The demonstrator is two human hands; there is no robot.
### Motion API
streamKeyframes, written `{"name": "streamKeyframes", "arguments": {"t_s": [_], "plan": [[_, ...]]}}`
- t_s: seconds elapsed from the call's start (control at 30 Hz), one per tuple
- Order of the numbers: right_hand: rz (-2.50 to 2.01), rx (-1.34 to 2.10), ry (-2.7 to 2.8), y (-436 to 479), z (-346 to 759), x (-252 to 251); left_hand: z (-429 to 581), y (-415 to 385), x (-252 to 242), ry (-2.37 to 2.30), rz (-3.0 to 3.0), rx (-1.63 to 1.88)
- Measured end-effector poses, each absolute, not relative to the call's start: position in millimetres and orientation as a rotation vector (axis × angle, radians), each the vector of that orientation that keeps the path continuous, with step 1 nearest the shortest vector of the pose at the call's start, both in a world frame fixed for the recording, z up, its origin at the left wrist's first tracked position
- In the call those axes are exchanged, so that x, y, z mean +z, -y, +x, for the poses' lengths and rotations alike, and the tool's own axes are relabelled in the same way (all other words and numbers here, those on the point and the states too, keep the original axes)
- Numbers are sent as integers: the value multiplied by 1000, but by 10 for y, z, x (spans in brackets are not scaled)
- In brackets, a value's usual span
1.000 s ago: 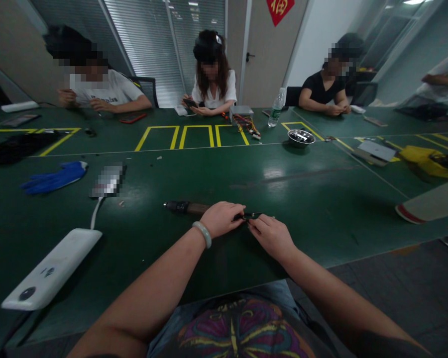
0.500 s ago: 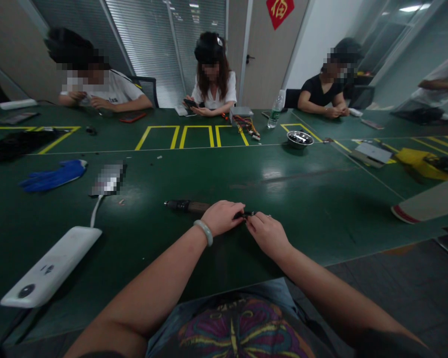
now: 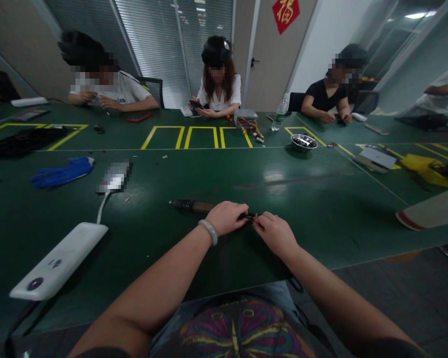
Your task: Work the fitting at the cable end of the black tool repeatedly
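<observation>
1. The tool [image 3: 197, 206] is lying on the table [image 3: 149, 233], left hand [image 3: 227, 218] grasping its near end; steadiness is probably helping.
2. Right hand [image 3: 276, 231] is pinching the dark piece [image 3: 251, 216]; careful alignment is likely helping.

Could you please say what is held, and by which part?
The left hand holds the dark tool by its rear part; what the right hand holds is unclear.

Centre: tool [image 3: 196, 206], rear hidden behind left hand [image 3: 227, 218]; dark piece [image 3: 251, 217] at right hand [image 3: 277, 232], too small to identify. Left: phone [image 3: 115, 175], pixelated. Right edge: container [image 3: 436, 209], cut off.
</observation>
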State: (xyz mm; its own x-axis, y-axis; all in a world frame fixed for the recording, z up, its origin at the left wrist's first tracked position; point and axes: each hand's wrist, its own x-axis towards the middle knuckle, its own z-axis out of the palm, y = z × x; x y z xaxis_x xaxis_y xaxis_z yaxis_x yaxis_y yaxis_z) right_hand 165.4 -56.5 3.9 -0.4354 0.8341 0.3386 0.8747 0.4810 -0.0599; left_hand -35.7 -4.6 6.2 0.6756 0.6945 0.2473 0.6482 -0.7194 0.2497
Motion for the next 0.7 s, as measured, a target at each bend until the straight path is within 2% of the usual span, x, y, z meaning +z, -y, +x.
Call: {"name": "streamKeyframes", "arguments": {"t_s": [0.4, 0.7], "plan": [[-1486, -177, 2410, 536, 1646, 10, -349, 38, 27, -1138, 2728, 497], [-1279, -281, 2497, 391, 1734, 6, -348, 65, 84, -1154, 2736, 486]]}}
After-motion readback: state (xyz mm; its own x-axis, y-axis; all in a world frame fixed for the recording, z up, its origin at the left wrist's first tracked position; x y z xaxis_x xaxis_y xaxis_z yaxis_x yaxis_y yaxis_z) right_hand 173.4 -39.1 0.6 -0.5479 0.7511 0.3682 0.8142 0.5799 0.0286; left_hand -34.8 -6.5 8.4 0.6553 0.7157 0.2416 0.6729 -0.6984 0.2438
